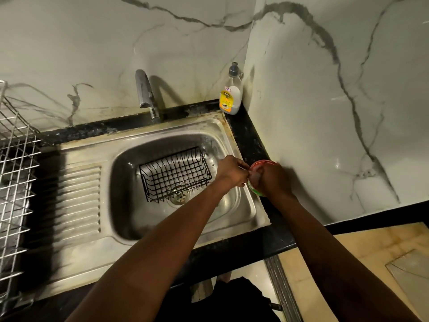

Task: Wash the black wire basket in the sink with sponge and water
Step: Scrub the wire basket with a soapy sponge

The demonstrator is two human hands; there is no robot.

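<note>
Down at the bottom edge, dark clothing, and two bare forearms reach up and out over the black counter (246, 138). In front of the counter's near lip sits the steel sink (234, 205), with its ribbed drainboard (79, 201) out to the left. Both hands meet at the sink's right rim. The right hand (275, 180) is wrapped around a round tub (254, 190) with a red top edge and a green base, fingers curled over it from the right. The left hand (228, 170) comes in from the basin side, its fingertips bunched in a pinch right at the tub's red rim; just what they nip there is too blurred to tell.

Neither hand is on the black wire basket (175, 174). It sits upright in the basin just left of the left hand, open side up, its near edge lying over the drain (178, 197).

On the far left there's a silver wire dish rack (16, 170) standing on the counter. Further back the chrome tap (146, 94) rises behind the basin. A soap bottle (229, 96) with a yellow label is tucked into the back right corner, against the veined marble wall (325, 112).
</note>
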